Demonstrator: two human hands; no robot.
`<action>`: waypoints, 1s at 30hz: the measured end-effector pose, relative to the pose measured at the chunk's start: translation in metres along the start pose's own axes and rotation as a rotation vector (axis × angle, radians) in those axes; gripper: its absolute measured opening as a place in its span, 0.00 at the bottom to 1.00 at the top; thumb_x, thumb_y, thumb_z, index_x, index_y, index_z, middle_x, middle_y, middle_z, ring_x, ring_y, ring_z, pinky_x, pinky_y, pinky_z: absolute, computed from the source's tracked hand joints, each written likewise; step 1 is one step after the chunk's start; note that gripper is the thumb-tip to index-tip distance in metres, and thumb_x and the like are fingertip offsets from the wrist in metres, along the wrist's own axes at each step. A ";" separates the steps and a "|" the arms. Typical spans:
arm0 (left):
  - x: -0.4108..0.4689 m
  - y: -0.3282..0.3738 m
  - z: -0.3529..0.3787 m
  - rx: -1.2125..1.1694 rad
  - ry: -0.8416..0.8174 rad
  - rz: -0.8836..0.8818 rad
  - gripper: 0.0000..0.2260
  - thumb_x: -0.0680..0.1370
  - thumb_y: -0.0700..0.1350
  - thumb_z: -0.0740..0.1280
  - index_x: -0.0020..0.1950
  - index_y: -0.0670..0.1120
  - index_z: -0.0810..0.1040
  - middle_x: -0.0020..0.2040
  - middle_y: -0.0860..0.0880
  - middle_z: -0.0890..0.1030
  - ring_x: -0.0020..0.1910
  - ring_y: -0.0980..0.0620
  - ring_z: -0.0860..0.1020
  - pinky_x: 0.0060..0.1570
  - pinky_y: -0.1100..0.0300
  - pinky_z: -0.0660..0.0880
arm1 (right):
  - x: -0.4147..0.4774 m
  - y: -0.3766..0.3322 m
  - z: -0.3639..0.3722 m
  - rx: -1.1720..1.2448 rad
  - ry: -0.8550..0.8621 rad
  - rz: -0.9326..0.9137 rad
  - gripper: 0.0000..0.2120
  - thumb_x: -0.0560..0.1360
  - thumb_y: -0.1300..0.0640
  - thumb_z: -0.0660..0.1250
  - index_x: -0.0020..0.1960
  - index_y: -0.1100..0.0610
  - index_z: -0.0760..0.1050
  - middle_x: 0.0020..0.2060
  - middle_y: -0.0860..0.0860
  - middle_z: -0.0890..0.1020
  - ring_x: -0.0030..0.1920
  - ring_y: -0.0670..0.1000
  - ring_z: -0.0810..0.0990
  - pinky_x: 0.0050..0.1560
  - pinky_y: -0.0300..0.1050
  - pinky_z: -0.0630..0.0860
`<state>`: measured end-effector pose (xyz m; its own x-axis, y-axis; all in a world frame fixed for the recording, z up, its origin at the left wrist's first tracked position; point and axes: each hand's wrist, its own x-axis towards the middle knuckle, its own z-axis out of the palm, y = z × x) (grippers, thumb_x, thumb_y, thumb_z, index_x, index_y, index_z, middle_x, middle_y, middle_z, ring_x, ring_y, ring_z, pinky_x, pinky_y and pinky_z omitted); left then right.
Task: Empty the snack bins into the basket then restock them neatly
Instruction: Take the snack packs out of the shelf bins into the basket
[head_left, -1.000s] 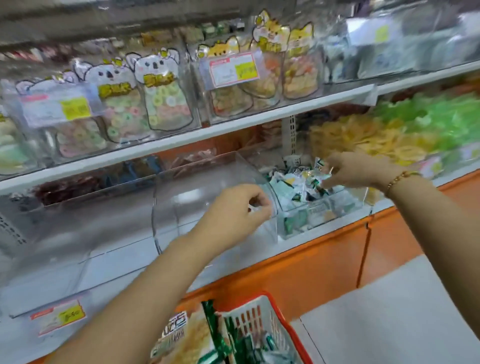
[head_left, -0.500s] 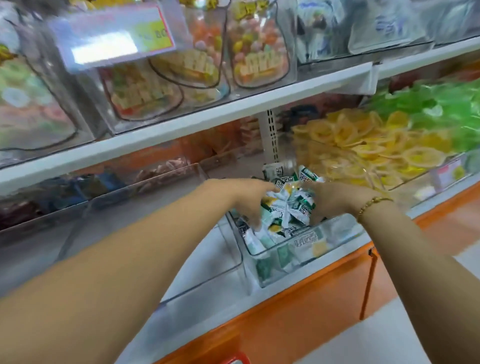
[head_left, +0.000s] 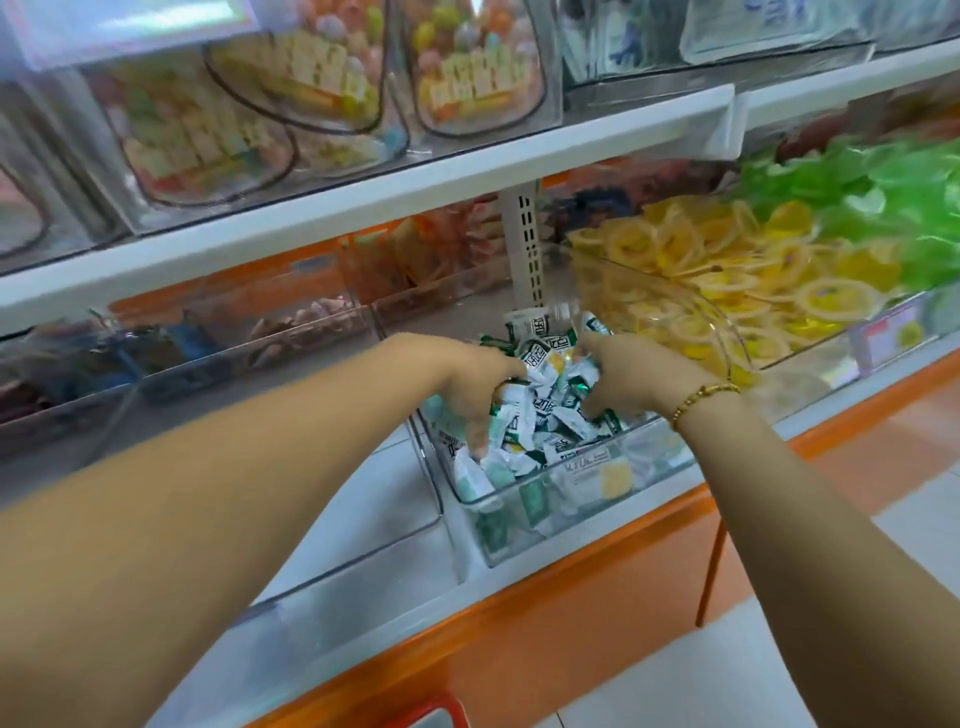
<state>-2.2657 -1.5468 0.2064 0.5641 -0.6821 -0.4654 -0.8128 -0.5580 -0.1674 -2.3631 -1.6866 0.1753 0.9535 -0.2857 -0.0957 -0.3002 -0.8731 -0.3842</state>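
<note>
Left hand (head_left: 475, 382): fingers curled downward and sunk into the heap of snack packets (head_left: 543, 402), tips hidden among the wrappers. Right hand (head_left: 636, 376): fingers likewise curled inward from the opposite side, tips also buried. The two hands faced each other with a bunch of white, green and yellow packets pressed between them, so both were gripping. How many packets each held could not be told. The heap sat inside the clear snack bin (head_left: 524, 501) on the lower shelf, and more packets lay against its front wall below the hands. The bin's long axis ran away from the person, front lip nearest. Both hands were about equally deep in it, neither clearly nearer. The basket (head_left: 434, 716) showed only as a red rim corner at the bottom edge, below the shelf, toward the person and slightly to the left of the bin. Judgement: the handful would have to rise over the front lip, then travel back and down, which favoured the left side. Loose packets at the edge of the bunch seemed likely to spill. An empty clear bin (head_left: 363, 525) stood just left. Yellow ring sweets (head_left: 701, 280) filled the bin to the right.
</note>
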 end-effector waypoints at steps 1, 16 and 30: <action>-0.003 0.000 0.002 -0.040 0.041 -0.006 0.42 0.65 0.48 0.79 0.72 0.47 0.60 0.67 0.45 0.70 0.61 0.43 0.71 0.58 0.51 0.71 | -0.003 -0.001 -0.001 0.015 0.060 -0.023 0.29 0.71 0.59 0.72 0.68 0.54 0.64 0.41 0.53 0.78 0.34 0.50 0.74 0.30 0.41 0.70; -0.156 0.027 -0.002 -0.441 0.850 0.039 0.23 0.67 0.46 0.78 0.54 0.52 0.68 0.53 0.53 0.75 0.50 0.53 0.72 0.41 0.73 0.65 | -0.133 -0.059 -0.062 0.041 0.430 -0.366 0.20 0.71 0.52 0.73 0.58 0.50 0.66 0.37 0.49 0.73 0.33 0.46 0.70 0.30 0.41 0.66; -0.280 0.126 0.290 -1.079 0.310 -0.409 0.19 0.72 0.47 0.74 0.50 0.54 0.64 0.47 0.58 0.68 0.39 0.60 0.67 0.36 0.63 0.62 | -0.153 -0.118 0.165 0.056 -0.637 -0.445 0.24 0.71 0.52 0.74 0.63 0.49 0.67 0.55 0.53 0.75 0.51 0.55 0.76 0.49 0.51 0.74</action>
<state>-2.5678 -1.2891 0.0637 0.8843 -0.3634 -0.2932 -0.1067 -0.7686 0.6308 -2.4689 -1.4748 0.0843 0.8200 0.3841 -0.4244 0.1002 -0.8263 -0.5543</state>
